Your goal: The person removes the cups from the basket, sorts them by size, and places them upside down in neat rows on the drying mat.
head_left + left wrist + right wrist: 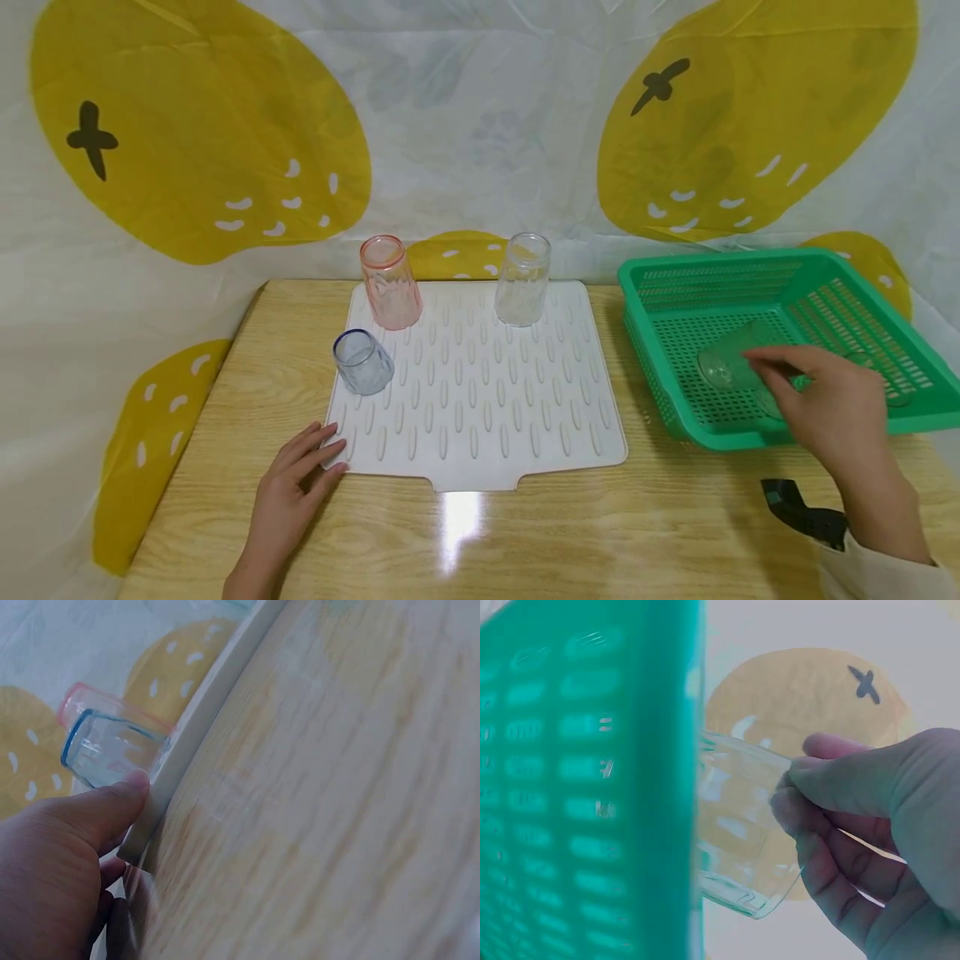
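Observation:
In the head view my left hand (288,487) rests at the front left corner of a white ribbed drying mat (480,417), fingertips on its edge. Just behind those fingers stands a small blue-rimmed glass (364,362). A tall pink glass (393,287) and a tall clear glass (522,283) stand farther back on the mat. Over on the right, my right hand (832,400) reaches into a green plastic basket (652,375). Its thumb and fingers pinch a tilted clear glass (746,817) in the right wrist view; the basket wall hides part of that glass.
More clear glass shows in the basket, partly behind the right hand. A black strap-like object (806,512) is by the right wrist. The wooden table (600,533) ends at a white cloth (487,125) with yellow fruit prints, along the back and left.

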Tool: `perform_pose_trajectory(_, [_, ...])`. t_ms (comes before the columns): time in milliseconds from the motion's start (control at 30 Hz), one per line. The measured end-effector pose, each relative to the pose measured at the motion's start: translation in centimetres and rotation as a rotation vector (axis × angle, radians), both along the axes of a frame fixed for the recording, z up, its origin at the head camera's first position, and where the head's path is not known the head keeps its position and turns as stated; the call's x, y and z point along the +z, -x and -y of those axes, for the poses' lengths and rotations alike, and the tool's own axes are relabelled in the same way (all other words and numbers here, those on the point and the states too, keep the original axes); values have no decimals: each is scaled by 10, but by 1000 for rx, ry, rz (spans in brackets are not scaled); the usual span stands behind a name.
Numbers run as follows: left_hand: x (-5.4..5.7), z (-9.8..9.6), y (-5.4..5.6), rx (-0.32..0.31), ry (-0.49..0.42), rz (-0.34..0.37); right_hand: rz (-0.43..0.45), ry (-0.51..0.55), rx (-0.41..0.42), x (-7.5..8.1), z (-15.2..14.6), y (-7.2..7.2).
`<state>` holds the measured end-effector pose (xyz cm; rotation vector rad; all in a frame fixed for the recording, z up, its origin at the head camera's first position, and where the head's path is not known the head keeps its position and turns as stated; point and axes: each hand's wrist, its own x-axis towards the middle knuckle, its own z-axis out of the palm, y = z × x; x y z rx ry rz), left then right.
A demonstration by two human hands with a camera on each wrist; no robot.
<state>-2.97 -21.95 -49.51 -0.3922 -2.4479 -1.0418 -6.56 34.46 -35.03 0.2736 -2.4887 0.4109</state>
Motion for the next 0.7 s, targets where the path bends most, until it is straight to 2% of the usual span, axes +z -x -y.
perform_pose_trajectory(133, [1, -1, 0, 5, 7, 12, -53, 13, 5, 7, 5, -1])
perform_pose_trajectory(433, [0, -1, 1, -9, -26, -22, -142, 62, 58, 17, 20, 0])
perform_pose_trajectory(700, [2, -3, -1, -8, -33, -11, -166, 184, 89, 25, 40, 2])
